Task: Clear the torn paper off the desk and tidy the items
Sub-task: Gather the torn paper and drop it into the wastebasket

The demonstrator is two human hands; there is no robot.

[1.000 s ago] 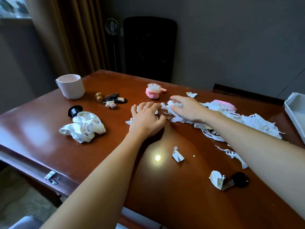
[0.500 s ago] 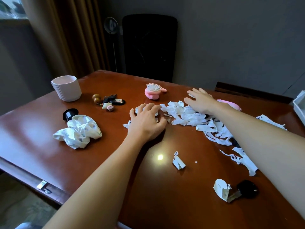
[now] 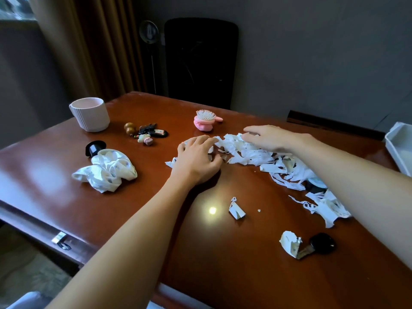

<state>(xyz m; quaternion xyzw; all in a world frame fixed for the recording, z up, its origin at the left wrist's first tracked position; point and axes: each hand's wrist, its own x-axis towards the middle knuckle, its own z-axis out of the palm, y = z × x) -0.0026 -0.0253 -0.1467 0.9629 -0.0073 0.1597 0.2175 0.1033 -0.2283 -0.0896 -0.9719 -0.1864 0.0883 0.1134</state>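
The torn paper (image 3: pixel 256 152) was strewn rightward across the worktop (image 3: pixel 66 175). Both hands were laid open: the left hand (image 3: pixel 196 159) at its left end, the right hand (image 3: pixel 269 138) on its far edge.

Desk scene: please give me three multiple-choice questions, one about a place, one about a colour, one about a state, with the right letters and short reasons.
1. Where is the mug?
A. far left of the desk
B. beside the tray
C. under the right hand

2. What colour is the hairbrush?
A. green
B. pink
C. black

3. How is the left hand?
A. raised, holding the mug
B. gripping the key
C. palm down on paper scraps

Answers: 1 A, it stands near the far left corner. 2 B, its body is pink. 3 C, its fingers spread over the scraps.
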